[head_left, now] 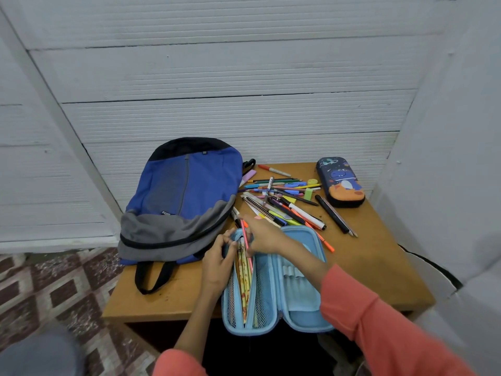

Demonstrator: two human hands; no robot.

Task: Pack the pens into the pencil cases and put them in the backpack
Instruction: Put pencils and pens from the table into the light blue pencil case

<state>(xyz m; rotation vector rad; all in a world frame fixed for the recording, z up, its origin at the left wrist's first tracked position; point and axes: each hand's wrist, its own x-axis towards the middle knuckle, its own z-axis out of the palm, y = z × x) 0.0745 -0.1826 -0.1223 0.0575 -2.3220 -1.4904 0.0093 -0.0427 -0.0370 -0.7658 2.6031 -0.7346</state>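
Note:
A light blue pencil case (295, 291) lies open at the table's front edge, with several yellow pencils (245, 280) in its left mesh pocket. My left hand (219, 263) grips the pocket's left rim and holds it apart. My right hand (261, 236) pinches a pink pen (247, 244) whose lower end points into that pocket. A heap of loose pens and markers (284, 202) lies behind the case. A shut dark blue dinosaur pencil case (340, 181) sits at the back right. A blue and grey backpack (181, 196) lies flat on the left, zipped.
The small wooden table (374, 267) stands against a white panelled wall. Part of the open case overhangs the front edge. A green eraser (308, 194) and a yellow sharpener (312, 182) lie in the heap. Patterned floor is to the left.

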